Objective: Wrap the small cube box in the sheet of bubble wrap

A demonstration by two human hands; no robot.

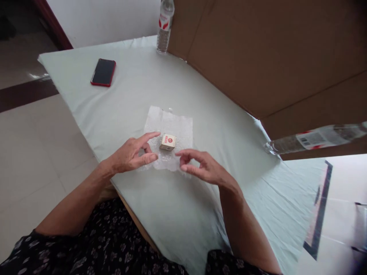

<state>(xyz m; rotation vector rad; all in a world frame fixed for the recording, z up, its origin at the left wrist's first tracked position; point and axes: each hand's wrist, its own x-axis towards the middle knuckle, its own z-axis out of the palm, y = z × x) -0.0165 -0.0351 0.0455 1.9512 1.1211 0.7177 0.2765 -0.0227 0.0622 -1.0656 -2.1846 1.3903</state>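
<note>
We note, nearest the camera, a dark floral garment (109,244) on the wearer. The table (137,84), under a pale green cloth, carries the items listed. A large brown cardboard panel (258,57) rises along its far right side. A clear bottle (164,30) stands upright at the panel's far left end; a second bottle (315,138) sits by its lower right corner, probably standing too, though the skewed view at that side makes us cautious. A sheet of bubble wrap (183,130) lies flat near the middle. We find both hands open: the left hand (133,152) has thumb and forefinger well parted left of the box, the right hand (203,166) has them slightly parted at its lower right, and neither grips anything. A red-cased phone (103,72) lies towards the far left corner. Smallest, the printed box (168,141) rests on the wrap, between the hands.
</note>
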